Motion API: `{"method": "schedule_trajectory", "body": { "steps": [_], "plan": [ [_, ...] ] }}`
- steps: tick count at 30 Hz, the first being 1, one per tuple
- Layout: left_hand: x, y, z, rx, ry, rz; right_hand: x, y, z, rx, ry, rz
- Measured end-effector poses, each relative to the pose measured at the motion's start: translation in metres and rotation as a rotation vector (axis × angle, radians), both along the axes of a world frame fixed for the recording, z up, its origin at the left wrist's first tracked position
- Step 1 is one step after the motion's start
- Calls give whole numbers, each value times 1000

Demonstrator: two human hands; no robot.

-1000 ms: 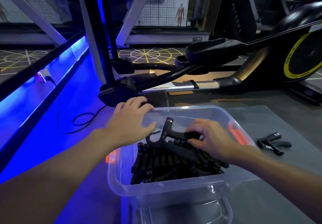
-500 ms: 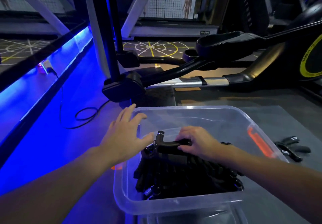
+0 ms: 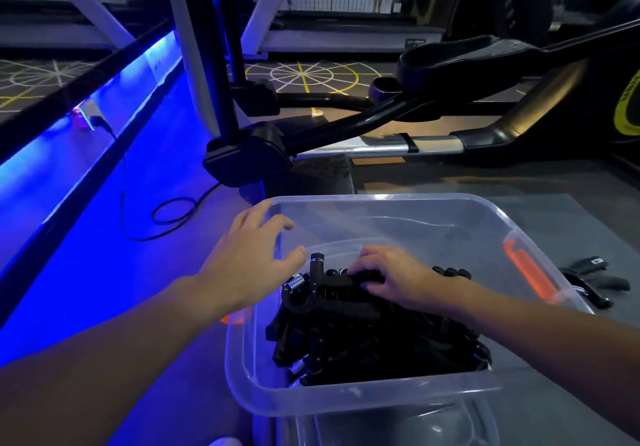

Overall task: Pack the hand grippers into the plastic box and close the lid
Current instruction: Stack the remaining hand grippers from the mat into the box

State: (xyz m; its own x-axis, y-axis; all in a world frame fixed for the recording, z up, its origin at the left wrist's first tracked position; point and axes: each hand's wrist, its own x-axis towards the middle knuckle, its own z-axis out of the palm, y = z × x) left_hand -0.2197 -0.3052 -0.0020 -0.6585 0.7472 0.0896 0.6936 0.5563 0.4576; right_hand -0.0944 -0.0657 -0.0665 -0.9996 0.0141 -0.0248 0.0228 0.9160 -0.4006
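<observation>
Uncurled from the plastic box [image 3: 381, 198], left hand [image 3: 249, 258] spreads open; right hand [image 3: 394, 279] grips top hand gripper [image 3: 329, 291].

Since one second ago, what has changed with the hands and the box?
The right hand pushed the top hand gripper down onto the pile, still holding it. The left hand uncurled off the rim of the plastic box. The loose gripper outside stayed.

One box [image 3: 363, 400]; one gripper [image 3: 590, 281] outside; pile [image 3: 367, 345] inside.
</observation>
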Motion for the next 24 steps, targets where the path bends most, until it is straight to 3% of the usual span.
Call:
{"method": "schedule_trajectory", "body": {
  "steps": [24],
  "plan": [
    [2,0,3,-11,-20,-1,3,7,0,26,37,-111]
  ]
}}
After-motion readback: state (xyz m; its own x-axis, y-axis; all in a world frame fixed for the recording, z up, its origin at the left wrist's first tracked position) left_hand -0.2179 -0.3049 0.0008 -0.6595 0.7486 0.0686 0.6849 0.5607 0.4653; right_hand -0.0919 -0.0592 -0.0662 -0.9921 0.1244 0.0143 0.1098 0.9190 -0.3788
